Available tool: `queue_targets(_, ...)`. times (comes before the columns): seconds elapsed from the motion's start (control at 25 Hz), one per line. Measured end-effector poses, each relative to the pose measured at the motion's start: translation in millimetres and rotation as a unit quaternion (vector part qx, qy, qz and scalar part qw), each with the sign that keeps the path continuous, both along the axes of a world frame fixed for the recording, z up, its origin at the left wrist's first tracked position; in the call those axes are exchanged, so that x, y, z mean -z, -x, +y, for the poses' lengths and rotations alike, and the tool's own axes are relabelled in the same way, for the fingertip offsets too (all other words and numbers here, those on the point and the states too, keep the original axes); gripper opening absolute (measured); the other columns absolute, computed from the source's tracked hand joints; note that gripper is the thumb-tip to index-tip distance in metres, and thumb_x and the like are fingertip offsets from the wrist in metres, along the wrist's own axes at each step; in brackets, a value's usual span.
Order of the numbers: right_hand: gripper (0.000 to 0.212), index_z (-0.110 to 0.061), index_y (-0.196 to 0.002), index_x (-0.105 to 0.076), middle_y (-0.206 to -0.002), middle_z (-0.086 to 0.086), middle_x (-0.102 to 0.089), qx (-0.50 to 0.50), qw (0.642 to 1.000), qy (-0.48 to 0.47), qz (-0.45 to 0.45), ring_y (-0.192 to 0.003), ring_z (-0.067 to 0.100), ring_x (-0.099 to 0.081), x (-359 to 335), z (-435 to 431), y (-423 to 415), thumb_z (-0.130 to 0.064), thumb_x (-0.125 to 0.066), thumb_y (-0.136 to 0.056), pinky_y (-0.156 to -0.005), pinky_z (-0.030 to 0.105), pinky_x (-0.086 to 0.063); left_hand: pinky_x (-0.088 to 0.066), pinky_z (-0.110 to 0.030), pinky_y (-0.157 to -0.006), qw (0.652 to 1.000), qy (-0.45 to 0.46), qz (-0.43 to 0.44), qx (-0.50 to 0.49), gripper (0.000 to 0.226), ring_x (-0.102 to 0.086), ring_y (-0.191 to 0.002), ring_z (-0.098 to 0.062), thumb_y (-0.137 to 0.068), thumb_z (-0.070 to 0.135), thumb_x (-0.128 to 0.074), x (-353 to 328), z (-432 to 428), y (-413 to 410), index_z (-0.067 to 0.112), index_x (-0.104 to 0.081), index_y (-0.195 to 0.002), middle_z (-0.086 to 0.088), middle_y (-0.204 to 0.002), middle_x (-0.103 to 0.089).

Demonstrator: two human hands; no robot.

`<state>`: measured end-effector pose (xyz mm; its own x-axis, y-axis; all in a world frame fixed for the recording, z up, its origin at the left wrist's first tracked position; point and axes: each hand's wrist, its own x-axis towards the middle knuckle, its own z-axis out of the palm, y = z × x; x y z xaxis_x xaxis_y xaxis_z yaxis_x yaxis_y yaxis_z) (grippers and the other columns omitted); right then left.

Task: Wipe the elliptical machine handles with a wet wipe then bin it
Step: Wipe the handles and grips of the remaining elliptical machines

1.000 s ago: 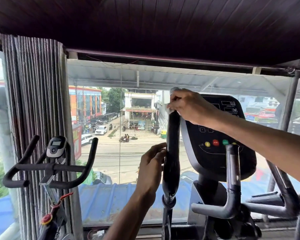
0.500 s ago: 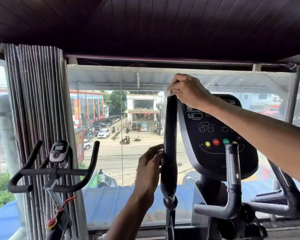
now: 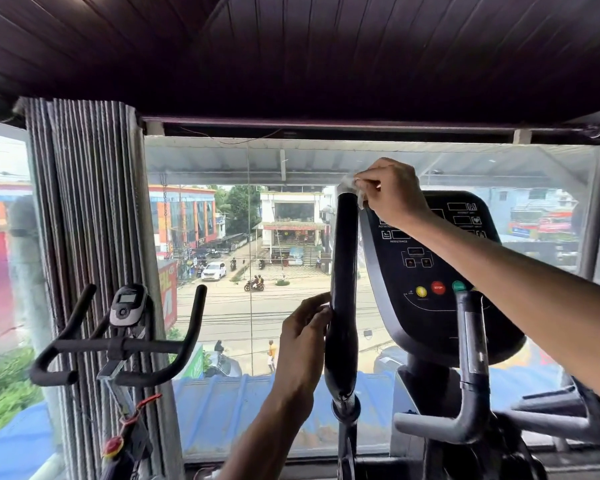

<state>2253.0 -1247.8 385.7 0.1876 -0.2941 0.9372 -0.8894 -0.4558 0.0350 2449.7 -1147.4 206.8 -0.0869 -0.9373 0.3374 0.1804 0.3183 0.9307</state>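
The right hand (image 3: 392,195) has climbed to the top of the upright elliptical handle (image 3: 343,289) at frame centre, fingers pinched on the wet wipe (image 3: 349,185) over its tip. The left hand (image 3: 305,337), open, steadies the handle lower down. The wipe could slip off the rounded tip; no bin shows.

We count: two hands, left hand (image 3: 303,336) and right hand (image 3: 394,194); one wet wipe (image 3: 349,185); two elliptical handles, the tall black handle (image 3: 343,271) and a grey handle (image 3: 471,368) at four o'clock; one console (image 3: 430,265); one exercise bike (image 3: 125,341) at eight o'clock.
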Motion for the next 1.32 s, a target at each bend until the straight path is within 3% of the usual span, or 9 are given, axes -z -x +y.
queue_targets(0.08,0.007,-0.005,-0.092,-0.081,-0.083,0.01,-0.077,-0.019,0.997,0.002,-0.069,-0.072,0.014,-0.063,16.7,-2.8,-2.3,-0.009,-0.075,-0.092,-0.077,0.044,-0.059,-0.053,-0.048,-0.101,1.0,-0.003,0.0,-0.003,0.028,-0.071,-0.105,-0.025,-0.103,0.016,-0.052,0.3,0.5,0.1,0.028,-0.076,-0.112,0.0,-0.105,-0.078)
queue_targets(0.24,0.025,-0.024,-0.073,-0.08,-0.075,-0.004,-0.078,-0.081,0.955,-0.053,-0.28,-0.072,0.015,-0.076,35.7,-10.1,-12.2,-0.01,-0.074,-0.092,-0.087,0.046,-0.061,-0.053,-0.043,-0.099,1.0,0.0,-0.005,0.0,0.028,-0.071,-0.106,-0.025,-0.103,0.017,-0.051,-0.3,0.6,0.7,0.029,-0.075,-0.112,0.001,-0.106,-0.078)
queue_targets(0.32,0.01,-0.013,-0.091,-0.083,-0.082,-0.003,-0.076,-0.095,0.972,0.008,-0.216,-0.075,0.019,-0.074,42.8,-7.0,-14.5,-0.009,-0.074,-0.092,-0.081,0.048,-0.061,-0.053,-0.042,-0.098,1.0,0.004,-0.008,-0.002,0.028,-0.071,-0.104,-0.025,-0.103,0.017,-0.052,-0.8,0.2,0.5,0.03,-0.076,-0.111,0.001,-0.104,-0.078)
queue_targets(0.48,0.031,-0.005,-0.119,-0.075,-0.101,0.011,-0.069,-0.076,0.993,0.059,-0.07,-0.085,0.017,-0.065,49.4,2.2,-9.6,0.005,-0.071,-0.09,-0.076,0.044,-0.062,-0.053,-0.034,-0.084,1.0,-0.002,-0.005,-0.005,0.027,-0.067,-0.088,-0.018,-0.102,0.017,-0.053,-1.3,0.9,1.1,0.029,-0.076,-0.11,-0.001,-0.099,-0.077)
queue_targets(0.64,0.032,-0.007,-0.116,-0.077,-0.112,0.009,-0.067,-0.085,0.996,0.022,0.013,-0.092,0.013,-0.064,63.6,21.7,-9.1,0.008,-0.071,-0.089,-0.086,0.038,-0.06,-0.052,-0.032,-0.08,1.0,0.005,-0.007,0.006,0.027,-0.067,-0.086,-0.017,-0.103,0.018,-0.053,0.1,2.8,-1.0,0.03,-0.076,-0.11,-0.004,-0.102,-0.077)
queue_targets(0.8,0.034,-0.011,-0.114,-0.078,-0.11,0.007,-0.066,-0.091,0.984,0.006,0.154,-0.096,0.026,-0.067,100.4,56.0,-12.7,0.01,-0.071,-0.088,-0.088,0.037,-0.061,-0.051,-0.029,-0.078,1.0,-0.002,-0.002,0.01,0.03,-0.069,-0.085,-0.017,-0.104,0.014,-0.05,5.6,2.7,-3.9,0.026,-0.077,-0.111,-0.001,-0.102,-0.078)
queue_targets(0.96,0.036,-0.009,-0.111,-0.078,-0.107,0.009,-0.067,-0.078,0.985,-0.007,0.154,-0.095,0.03,-0.066,107.5,76.7,-22.9,0.016,-0.068,-0.086,-0.081,0.047,-0.062,-0.05,-0.025,-0.073,1.0,-0.011,-0.002,0.01,0.032,-0.068,-0.079,-0.016,-0.104,0.008,-0.048,13.5,7.4,-5.9,0.02,-0.078,-0.107,-0.001,-0.093,-0.077)
queue_targets(1.16,0.041,-0.011,-0.109,-0.079,-0.101,0.004,-0.067,-0.113,0.946,-0.054,0.298,-0.093,0.022,-0.062,129.9,121.4,-27.3,0.018,-0.07,-0.081,-0.086,0.021,-0.052,-0.051,-0.037,-0.094,0.999,0.016,-0.024,0.015,0.033,-0.072,-0.094,-0.02,-0.1,0.008,-0.048,25.2,9.4,-14.8,0.018,-0.08,-0.097,-0.006,-0.1,-0.079)
queue_targets(1.32,0.04,-0.007,-0.108,-0.077,-0.102,0.006,-0.066,-0.077,0.963,-0.053,0.253,-0.093,0.025,-0.061,148.3,132.7,-35.4,0.02,-0.069,-0.08,-0.081,0.034,-0.057,-0.048,-0.04,-0.103,0.999,0.001,-0.026,0.026,0.038,-0.073,-0.101,-0.022,-0.101,0.002,-0.044,33.7,12.3,-22.0,0.017,-0.08,-0.097,-0.006,-0.101,-0.08)
